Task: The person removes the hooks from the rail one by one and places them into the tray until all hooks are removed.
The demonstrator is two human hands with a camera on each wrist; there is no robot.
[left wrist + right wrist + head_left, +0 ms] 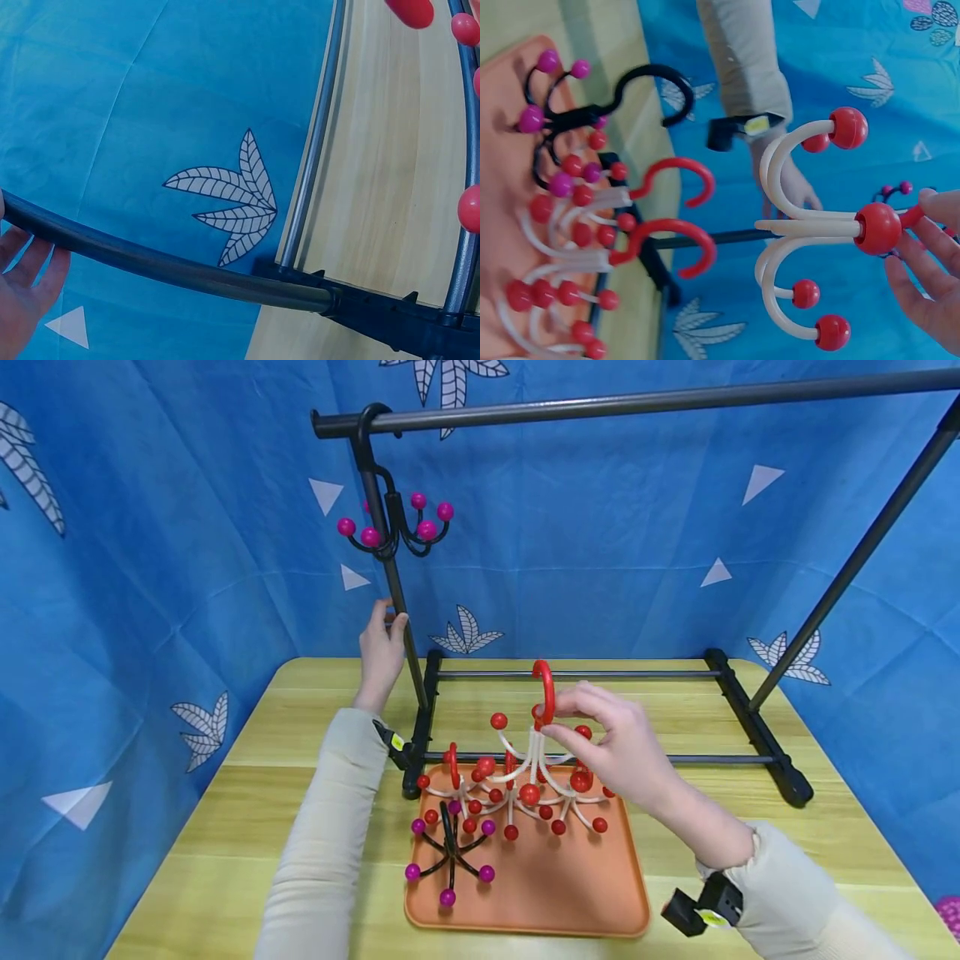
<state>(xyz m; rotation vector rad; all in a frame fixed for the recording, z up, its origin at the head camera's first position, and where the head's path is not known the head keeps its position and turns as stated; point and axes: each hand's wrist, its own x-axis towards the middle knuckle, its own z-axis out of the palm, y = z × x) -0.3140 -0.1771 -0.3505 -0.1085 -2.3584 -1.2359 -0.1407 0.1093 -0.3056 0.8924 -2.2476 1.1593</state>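
1. Right hand (622,752) pinched the white-and-red hanger (536,752) by its red hook, lifted above the orange tray (600,893) at 6 o'clock
2. Left hand (381,647) gripped the rack's upright pole (401,618) at 10 o'clock, over the table (247,793)

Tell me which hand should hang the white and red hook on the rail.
Probably the right. The right hand already pinches the white and red hook by its red loop, lifted above the orange tray. The left hand grips the rack's upright post, apparently steadying it.

Three white hangers (525,768), two black hangers (450,852), one tray (600,893).
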